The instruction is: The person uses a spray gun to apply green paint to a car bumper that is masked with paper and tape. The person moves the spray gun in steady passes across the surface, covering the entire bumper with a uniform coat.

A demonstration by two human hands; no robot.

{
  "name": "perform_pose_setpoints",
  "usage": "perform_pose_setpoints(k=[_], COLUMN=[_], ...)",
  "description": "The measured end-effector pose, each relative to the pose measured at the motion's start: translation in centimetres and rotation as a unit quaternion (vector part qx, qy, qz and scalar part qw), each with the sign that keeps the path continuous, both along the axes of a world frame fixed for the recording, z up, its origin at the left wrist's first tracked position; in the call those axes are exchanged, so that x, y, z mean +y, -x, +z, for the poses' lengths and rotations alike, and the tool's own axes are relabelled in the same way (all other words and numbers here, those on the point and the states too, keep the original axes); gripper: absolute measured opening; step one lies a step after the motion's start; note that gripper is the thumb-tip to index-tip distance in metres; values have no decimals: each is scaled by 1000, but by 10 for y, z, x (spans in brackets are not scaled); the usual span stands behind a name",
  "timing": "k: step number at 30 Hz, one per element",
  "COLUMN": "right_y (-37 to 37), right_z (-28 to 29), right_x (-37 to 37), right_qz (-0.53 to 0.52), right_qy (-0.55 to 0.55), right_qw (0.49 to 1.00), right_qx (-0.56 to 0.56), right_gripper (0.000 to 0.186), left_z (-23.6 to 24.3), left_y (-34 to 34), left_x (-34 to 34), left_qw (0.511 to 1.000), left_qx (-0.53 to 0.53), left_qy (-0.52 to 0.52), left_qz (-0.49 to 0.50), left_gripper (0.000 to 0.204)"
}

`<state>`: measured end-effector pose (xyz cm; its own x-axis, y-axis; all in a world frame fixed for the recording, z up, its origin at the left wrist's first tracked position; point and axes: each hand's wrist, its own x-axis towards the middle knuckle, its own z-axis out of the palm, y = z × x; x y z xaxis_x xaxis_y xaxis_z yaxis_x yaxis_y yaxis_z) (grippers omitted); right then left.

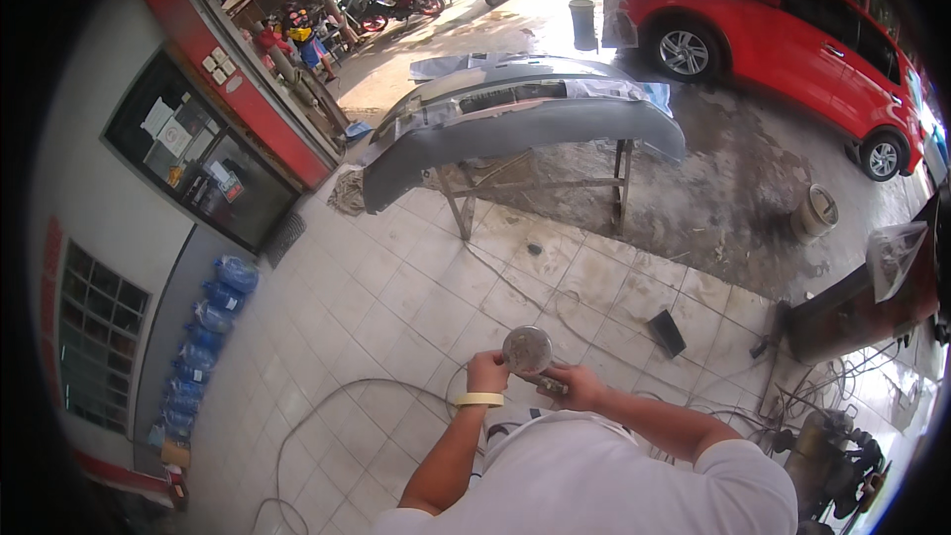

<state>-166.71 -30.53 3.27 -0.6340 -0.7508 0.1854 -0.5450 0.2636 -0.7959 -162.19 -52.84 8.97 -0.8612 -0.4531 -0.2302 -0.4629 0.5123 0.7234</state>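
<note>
In front of my body I hold a spray gun (527, 345) with a round, grey-stained cup on top. My right hand (582, 386) is closed around its handle, on the right below the cup. At the cup's left side, my left hand (486, 374) is closed against the gun; its fingertips are partly hidden. A pale yellow roll of masking tape (479, 399) circles my left wrist. Farther ahead, a grey car bumper (535, 131) with paper masking on parts of it rests on a metal stand (535, 183).
Hoses (371, 382) snake over the tiled floor. A dark rectangular object (667, 334) lies to the right, near a rusty tank (862, 307) and a bucket (815, 214). Blue water jugs (203, 337) line the left wall. A partly masked red car (773, 40) stands behind.
</note>
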Motion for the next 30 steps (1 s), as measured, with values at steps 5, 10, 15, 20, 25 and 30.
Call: perform_pose_setpoints(k=[5,10,15,20,25,30], right_y=[57,133,226,341,456,558], right_z=[13,-13,-22,-5,6,-3], right_x=[22,55,94,117,149,183], right_qz=[-46,-108,-166,-203,-241,-310], right_qy=[-26,1,-3,-29,-32,-4], right_qw=[998,994,985,978,965,945], right_qx=[-35,-26,-46,-48,-103,-105], right_gripper=[39,41,40,39,44,46], left_z=[-9,-19,-54,-65,-75,-60], left_y=[80,184,304,435,570,691], left_x=[16,48,84,109,143,189], left_qw=[999,994,984,976,953,939], left_qx=[2,-25,-8,-18,38,10], left_qy=[-23,-38,-74,-81,-81,-120], left_qz=[-33,-98,-162,-200,-290,-322], left_gripper=[19,21,20,22,20,21])
